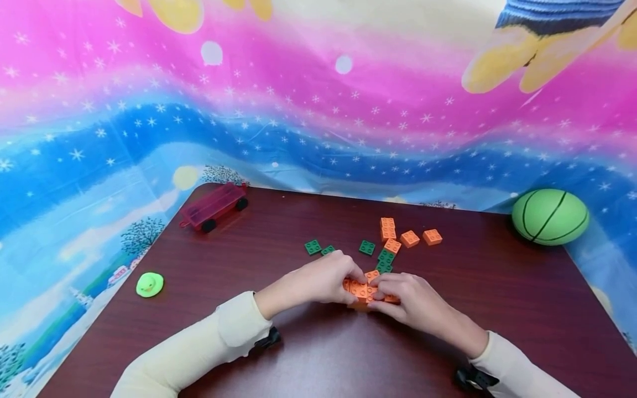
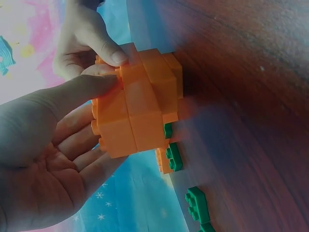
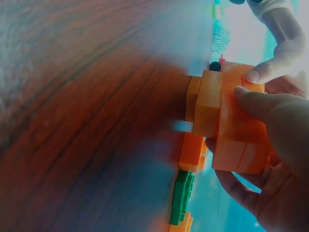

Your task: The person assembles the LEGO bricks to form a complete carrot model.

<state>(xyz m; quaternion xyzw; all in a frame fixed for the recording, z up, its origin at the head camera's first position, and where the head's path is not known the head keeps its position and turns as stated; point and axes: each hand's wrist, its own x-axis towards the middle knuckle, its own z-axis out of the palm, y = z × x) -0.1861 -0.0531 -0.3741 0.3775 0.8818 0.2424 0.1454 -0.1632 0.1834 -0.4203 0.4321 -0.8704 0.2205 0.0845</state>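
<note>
Both hands hold one stack of joined orange toy bricks (image 1: 359,289) close over the table in front of the person. On its left side the left hand (image 1: 328,277) grips it, thumb on the near face and fingers behind. The right hand (image 1: 410,298) grips the other end the same way. In the left wrist view the stack (image 2: 140,106) shows several layers, wider at the top and narrower below, with studs facing up. The right wrist view shows both thumbs pressed on the near face of the upper bricks (image 3: 241,116).
Behind the hands lie green bricks (image 1: 367,247) and orange bricks (image 1: 410,239), some of them joined. A clear red toy wagon (image 1: 216,207) stands at the back left. A green toy duck (image 1: 149,284) sits at the left edge, and a green ball (image 1: 549,216) at the back right.
</note>
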